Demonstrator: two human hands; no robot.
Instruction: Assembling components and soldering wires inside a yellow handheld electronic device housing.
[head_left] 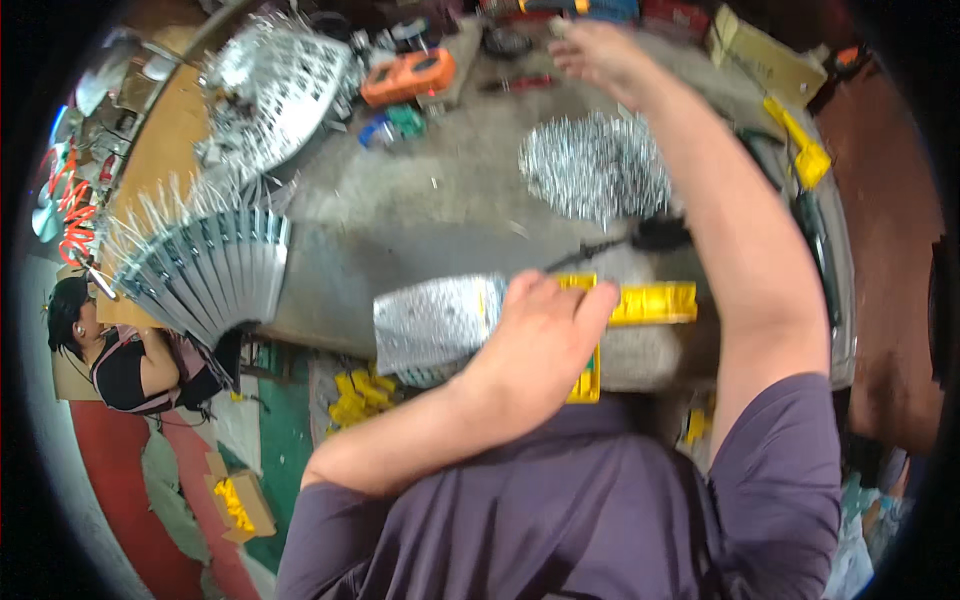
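Observation:
My left hand (545,345) is closed round a yellow plastic piece (655,304) with a long arm, at the near edge of the table. Next to that hand, on its left, is a silver, foil-like block (435,318); whether it is joined to the yellow piece I cannot tell. A dark cord runs behind the hand. My right hand (605,62) is stretched to the far side of the table, its fingers extended and slightly blurred, with nothing visible in them. Below its forearm lies a large pile of small silver metal pins (592,168).
At the left, a fan-shaped row of grey strips with wires (215,265) stands before silver perforated parts (285,95). An orange device (408,76) lies far back. A cardboard box (765,58) and yellow tool (800,145) are at right. Another person (125,350) sits at left.

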